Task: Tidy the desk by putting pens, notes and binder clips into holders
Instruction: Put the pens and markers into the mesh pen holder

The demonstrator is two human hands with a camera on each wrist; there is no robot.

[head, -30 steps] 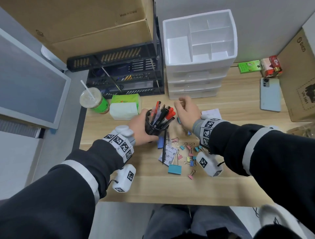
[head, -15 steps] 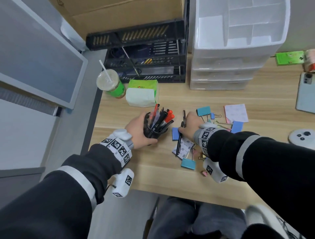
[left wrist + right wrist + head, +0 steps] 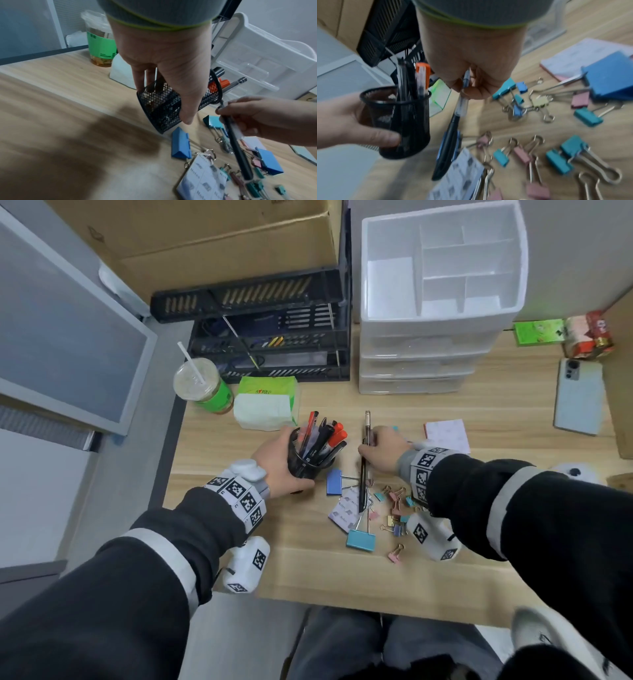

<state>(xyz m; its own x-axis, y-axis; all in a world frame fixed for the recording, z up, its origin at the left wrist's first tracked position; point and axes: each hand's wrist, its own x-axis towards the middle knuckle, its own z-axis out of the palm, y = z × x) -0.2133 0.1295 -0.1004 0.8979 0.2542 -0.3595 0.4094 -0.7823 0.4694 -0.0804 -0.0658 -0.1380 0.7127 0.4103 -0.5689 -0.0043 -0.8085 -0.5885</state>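
1. While the wooden desk (image 3: 479,405) carried everything in view, the black mesh pen cup (image 3: 310,460) served as the landmark for the places below.
2. Behind the cup and to its right stood the white drawer organizer (image 3: 442,302); directly behind the cup lay the tissue pack (image 3: 265,402), with the green-labelled drink cup (image 3: 205,386) to the left of that pack.
3. Well to the right of the cup lay the pink note pad (image 3: 447,434).
4. The left hand (image 3: 274,462) was wrapped around the cup's wall, thumb across the front, and the cup held several pens, some with orange caps.
5. Just right of the cup, the right hand (image 3: 382,451) was clamped on a black pen (image 3: 363,474), fingers curled round its upper barrel.
6. Touching the cup's base on the right lay a blue binder clip (image 3: 334,482).
7. In front of that clip lay a printed notes sheet (image 3: 347,510).
8. Small binder clips (image 3: 394,508) lay scattered farther right and in front of the cup.
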